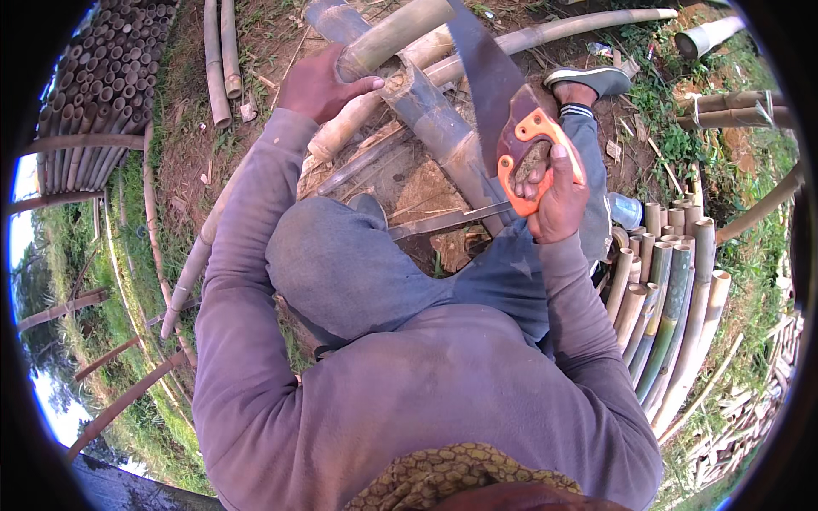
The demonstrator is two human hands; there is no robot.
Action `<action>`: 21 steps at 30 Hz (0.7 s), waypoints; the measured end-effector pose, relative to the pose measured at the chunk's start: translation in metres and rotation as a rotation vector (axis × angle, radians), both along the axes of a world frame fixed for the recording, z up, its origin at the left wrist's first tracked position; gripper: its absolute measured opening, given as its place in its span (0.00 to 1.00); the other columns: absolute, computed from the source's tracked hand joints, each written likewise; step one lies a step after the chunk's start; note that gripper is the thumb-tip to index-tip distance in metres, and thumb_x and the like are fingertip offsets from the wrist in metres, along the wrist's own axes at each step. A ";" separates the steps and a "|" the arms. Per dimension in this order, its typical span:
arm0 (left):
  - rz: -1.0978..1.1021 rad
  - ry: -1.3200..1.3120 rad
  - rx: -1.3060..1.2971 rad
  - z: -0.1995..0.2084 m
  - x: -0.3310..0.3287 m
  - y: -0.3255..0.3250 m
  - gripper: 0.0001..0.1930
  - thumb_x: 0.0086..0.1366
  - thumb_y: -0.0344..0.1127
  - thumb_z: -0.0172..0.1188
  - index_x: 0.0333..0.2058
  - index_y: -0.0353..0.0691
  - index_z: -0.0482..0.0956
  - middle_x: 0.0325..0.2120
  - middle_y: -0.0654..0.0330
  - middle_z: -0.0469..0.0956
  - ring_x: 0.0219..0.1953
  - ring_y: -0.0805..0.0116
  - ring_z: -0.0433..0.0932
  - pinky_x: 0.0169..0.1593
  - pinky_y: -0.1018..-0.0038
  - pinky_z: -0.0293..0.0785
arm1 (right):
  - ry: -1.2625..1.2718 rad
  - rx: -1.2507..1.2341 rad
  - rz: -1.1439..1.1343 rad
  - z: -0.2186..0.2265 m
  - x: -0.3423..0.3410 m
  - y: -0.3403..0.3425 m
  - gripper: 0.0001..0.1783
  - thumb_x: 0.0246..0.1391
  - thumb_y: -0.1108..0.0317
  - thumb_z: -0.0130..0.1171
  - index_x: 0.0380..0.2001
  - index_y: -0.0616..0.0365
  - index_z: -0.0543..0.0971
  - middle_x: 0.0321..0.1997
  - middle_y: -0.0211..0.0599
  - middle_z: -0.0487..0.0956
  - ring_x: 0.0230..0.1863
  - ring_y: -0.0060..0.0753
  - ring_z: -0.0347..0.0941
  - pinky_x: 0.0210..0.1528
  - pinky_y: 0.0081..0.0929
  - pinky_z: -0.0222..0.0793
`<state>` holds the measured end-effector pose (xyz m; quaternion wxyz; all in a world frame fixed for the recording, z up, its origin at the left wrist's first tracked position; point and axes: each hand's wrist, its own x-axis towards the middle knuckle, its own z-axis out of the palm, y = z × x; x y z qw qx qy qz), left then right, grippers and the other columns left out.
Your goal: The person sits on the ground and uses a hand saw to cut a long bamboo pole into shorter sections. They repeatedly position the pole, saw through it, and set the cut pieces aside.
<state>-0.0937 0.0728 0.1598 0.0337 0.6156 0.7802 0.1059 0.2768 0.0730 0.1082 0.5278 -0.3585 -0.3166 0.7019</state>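
My left hand (324, 83) is closed around the near end of a pale bamboo pole (396, 41), its thumb lying along the side. That pole rests across a thicker, dark, weathered bamboo support (439, 115). In my right hand (555, 194) is the orange and dark handle of a handsaw (490, 77). The saw's wide blade points away from me, its far part beside the pole at the picture's top edge. Whether the teeth touch the bamboo I cannot tell. A long flat grey strip (443, 223) lies by my knees, under the support.
Another long bamboo pole (588, 24) crosses behind the support. Cut bamboo lengths (669, 289) stand bundled on my right, near a clear plastic container (625, 210). Many stacked tubes (111, 72) fill a rack at far left. Two poles (220, 64) lie on the ground.
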 end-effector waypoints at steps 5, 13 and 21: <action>-0.050 0.146 0.321 0.057 -0.033 -0.004 0.46 0.54 0.73 0.73 0.58 0.40 0.81 0.39 0.49 0.88 0.42 0.51 0.88 0.49 0.57 0.83 | -0.077 -0.063 0.101 -0.021 -0.013 -0.038 0.23 0.73 0.63 0.59 0.64 0.64 0.76 0.25 0.29 0.75 0.20 0.16 0.68 0.21 0.18 0.65; -0.089 -0.140 0.125 0.065 -0.002 -0.027 0.44 0.53 0.68 0.77 0.58 0.38 0.80 0.42 0.46 0.87 0.46 0.48 0.87 0.52 0.57 0.82 | -0.326 0.210 0.021 -0.029 0.005 -0.037 0.23 0.69 0.67 0.64 0.63 0.64 0.76 0.34 0.30 0.81 0.22 0.13 0.70 0.22 0.15 0.66; -0.066 -0.236 -0.083 0.004 0.005 -0.036 0.47 0.52 0.63 0.79 0.62 0.37 0.75 0.48 0.43 0.85 0.51 0.46 0.85 0.57 0.56 0.80 | -1.107 0.818 -0.161 -0.064 0.024 0.020 0.32 0.63 0.61 0.69 0.65 0.65 0.74 0.64 0.52 0.80 0.62 0.52 0.80 0.61 0.41 0.77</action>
